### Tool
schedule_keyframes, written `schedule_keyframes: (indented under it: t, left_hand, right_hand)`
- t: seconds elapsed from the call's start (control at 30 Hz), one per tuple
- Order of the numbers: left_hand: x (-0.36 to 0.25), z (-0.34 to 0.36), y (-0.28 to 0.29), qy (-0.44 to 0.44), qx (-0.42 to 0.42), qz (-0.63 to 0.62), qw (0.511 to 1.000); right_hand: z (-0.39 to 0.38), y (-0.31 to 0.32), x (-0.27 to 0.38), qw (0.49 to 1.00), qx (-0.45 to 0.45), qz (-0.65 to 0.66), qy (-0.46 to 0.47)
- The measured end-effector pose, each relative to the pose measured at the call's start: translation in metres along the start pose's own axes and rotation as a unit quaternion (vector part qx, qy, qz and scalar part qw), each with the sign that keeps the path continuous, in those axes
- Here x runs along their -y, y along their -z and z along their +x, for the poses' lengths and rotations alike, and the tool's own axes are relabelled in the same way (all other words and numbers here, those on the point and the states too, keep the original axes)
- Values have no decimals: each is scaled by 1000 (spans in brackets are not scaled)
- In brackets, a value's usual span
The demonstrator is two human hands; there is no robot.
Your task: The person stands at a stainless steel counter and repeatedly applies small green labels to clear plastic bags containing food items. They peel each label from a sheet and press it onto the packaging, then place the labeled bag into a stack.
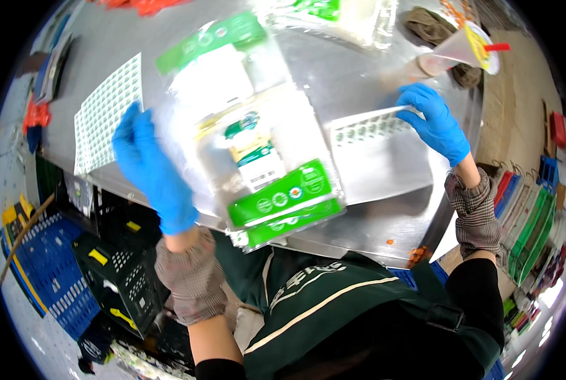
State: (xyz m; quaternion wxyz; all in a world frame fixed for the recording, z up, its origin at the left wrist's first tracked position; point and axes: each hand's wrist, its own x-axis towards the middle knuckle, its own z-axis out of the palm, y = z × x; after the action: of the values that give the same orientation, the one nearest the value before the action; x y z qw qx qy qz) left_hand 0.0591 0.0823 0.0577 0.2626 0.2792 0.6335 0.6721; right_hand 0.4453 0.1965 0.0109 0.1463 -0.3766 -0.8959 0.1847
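My right hand (435, 123), in a blue glove, pinches the upper right corner of a white sticker sheet (384, 168) with rows of small green marks left along its top. My left hand (146, 164), also blue-gloved, is blurred by motion. Its fingertips are at the right edge of a fuller sticker sheet (108, 104) on the metal table; whether they grip anything is unclear. Between my hands lie clear plastic bags with green bands: one labelled bag (257, 158) in front, overlapping another bag (213, 50) behind it.
More clear bags (340, 19) lie at the far side of the steel table (333, 76). A cup (454, 54) with a red straw stands near a brown cloth (430, 25) at the far right. Black crates (121, 272) and blue crates (51, 259) are below left.
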Motion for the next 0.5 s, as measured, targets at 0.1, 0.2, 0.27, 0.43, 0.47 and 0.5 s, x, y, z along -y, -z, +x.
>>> schedule_keyframes:
  t: [0.1, 0.2, 0.27, 0.43, 0.47, 0.5]
  left_hand:
    - [-4, -68, -79, -134, 325, 169, 921]
    - [4, -87, -119, 89, 402, 75, 908]
    - [10, -80, -122, 129, 336, 32, 932]
    - [16, -72, -126, 155, 293, 3, 943]
    - [21, -72, -127, 172, 277, -25, 945]
    - [22, -73, -128, 188, 260, -54, 946]
  right_hand:
    - [17, 41, 18, 989, 95, 105, -38]
    - [25, 87, 26, 959, 195, 148, -144]
    - [10, 103, 11, 976, 110, 159, -105]
    - [-25, 121, -5, 948, 15, 279, -153]
    - [-28, 123, -4, 928, 10, 321, -190]
    - [-30, 129, -4, 934, 17, 311, -176]
